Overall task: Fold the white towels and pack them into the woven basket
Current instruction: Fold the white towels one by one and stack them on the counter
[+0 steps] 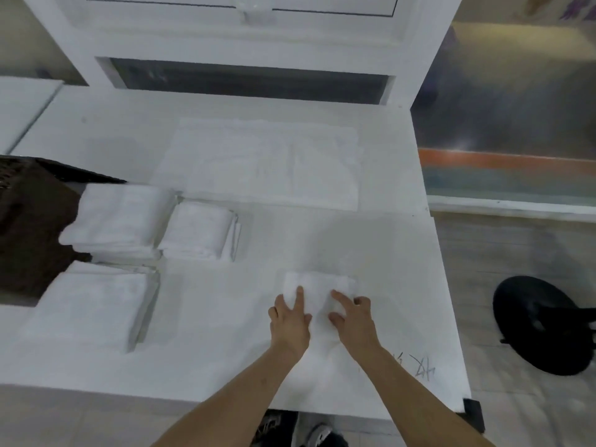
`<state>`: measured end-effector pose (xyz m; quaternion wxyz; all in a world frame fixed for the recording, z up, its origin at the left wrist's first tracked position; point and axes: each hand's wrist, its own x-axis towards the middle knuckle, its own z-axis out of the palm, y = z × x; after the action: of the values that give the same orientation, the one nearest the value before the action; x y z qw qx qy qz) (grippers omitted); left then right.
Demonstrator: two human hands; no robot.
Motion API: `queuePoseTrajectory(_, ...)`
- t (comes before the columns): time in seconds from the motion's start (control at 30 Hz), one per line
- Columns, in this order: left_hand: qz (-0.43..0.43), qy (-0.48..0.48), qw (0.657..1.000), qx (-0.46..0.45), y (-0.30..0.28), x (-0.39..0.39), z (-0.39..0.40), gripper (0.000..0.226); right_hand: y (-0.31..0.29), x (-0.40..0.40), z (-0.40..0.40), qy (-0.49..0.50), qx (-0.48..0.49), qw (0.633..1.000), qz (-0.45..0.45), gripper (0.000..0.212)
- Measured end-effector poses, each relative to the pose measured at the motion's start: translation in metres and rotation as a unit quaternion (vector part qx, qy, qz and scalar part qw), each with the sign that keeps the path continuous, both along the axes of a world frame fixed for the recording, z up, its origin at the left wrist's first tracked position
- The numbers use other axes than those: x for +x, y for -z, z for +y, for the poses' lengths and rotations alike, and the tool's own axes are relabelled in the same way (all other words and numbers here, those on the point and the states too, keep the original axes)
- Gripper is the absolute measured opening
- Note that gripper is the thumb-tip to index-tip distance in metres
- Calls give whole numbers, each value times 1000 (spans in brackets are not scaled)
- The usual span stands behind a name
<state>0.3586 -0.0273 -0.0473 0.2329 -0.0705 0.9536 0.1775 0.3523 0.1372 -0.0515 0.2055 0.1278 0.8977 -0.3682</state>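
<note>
Both my hands rest flat on a small folded white terry towel [317,285] at about 5 o'clock on the white table [225,317]. My left hand [290,321] lies with fingers straight over its left part; my right hand [351,314] presses the right part with its fingers lightly bent, gripping nothing. The hands sit close together but apart. The towel's near edge blends into the tabletop, so I cannot judge its long axis for certain; what shows looks slightly wider from 9 to 3 o'clock.

At 9 o'clock the dark brown woven basket [29,221] is cut off by the left edge, and its inside is hard to make out. A stack of folded white towels [119,217] overlaps its rim, a smaller folded pile [200,230] lies just beside that stack, and a third flat stack [93,304] sits at 8 o'clock. A large spread white towel [264,166] lies at 12 o'clock, its long axis running from 9 to 3 o'clock.
</note>
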Motion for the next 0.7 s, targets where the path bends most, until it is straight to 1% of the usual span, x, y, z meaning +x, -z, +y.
queuePoseTrajectory(0.1, -14, -37, 999, 33, -1, 16, -7, 60, -8, 14, 0, 0, -44, 999, -10, 48)
queuePoseTrajectory(0.2, -13, -77, 994, 81, -2, 35, -21, 56, -15, 32, -2, -5, -57, 998, -17, 48)
queuePoseTrajectory(0.33, 21, -117, 981, 153, -31, 67, -50, 52, -37, 59, -21, -38, -80, 996, -2, 49)
queuePoseTrajectory(0.4, 46, -133, 975, 173, -48, 80, -70, 52, -50, 69, -38, -49, -99, 994, 15, 48)
queuePoseTrajectory(0.5, 81, -167, 966, 178, -69, 92, -105, 53, -70, 74, -74, -66, -117, 990, 34, 47)
queuePoseTrajectory(0.6, 121, -192, 954, 198, -90, 104, -145, 53, -87, 74, -115, -93, -134, 985, 50, 48)
queuePoseTrajectory(0.7, 149, -212, 943, 208, -103, 110, -190, 53, -100, 73, -163, -97, -151, 982, 65, 48)
